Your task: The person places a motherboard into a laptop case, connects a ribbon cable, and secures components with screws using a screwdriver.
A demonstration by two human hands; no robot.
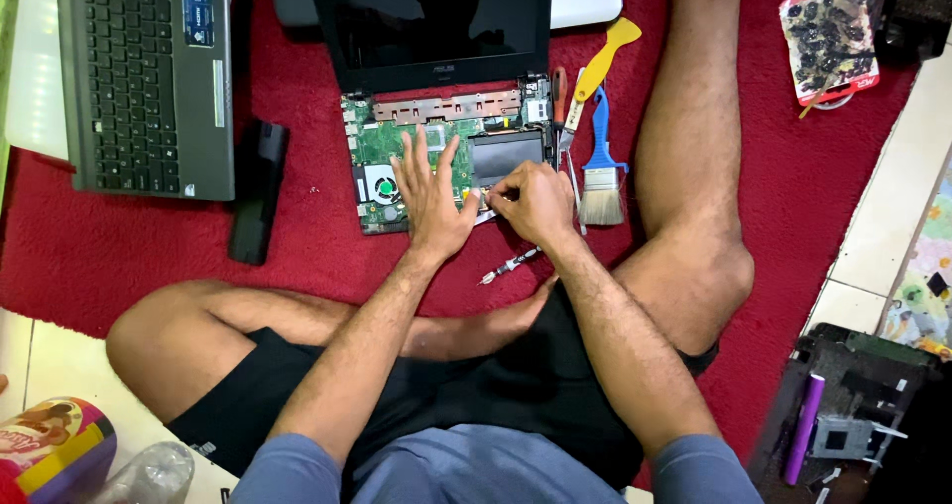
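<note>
I see a small opened laptop (446, 98) on the red carpet (119, 246), keyboard cover off, green board and round fan bare, dark screen tilted back. It lies just right of the closed-looking grey laptop (149, 78), flat, partly covered at its near edge.

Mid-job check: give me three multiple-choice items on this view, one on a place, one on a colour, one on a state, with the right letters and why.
1. Where does the paintbrush lie?
A. right of the opened laptop
B. on the grey laptop
C. on the tiled floor

2. What colour is the paintbrush's handle?
A. red
B. blue
C. black

3. How is the left hand placed?
A. closed in a fist
B. holding a screwdriver
C. flat, fingers spread, on the circuit board

Answers: 1 A, it lies on the red rug beside the laptop's right edge. 2 B, the handle is blue above pale bristles. 3 C, the palm presses down while the right hand pinches at the board's edge.
</note>
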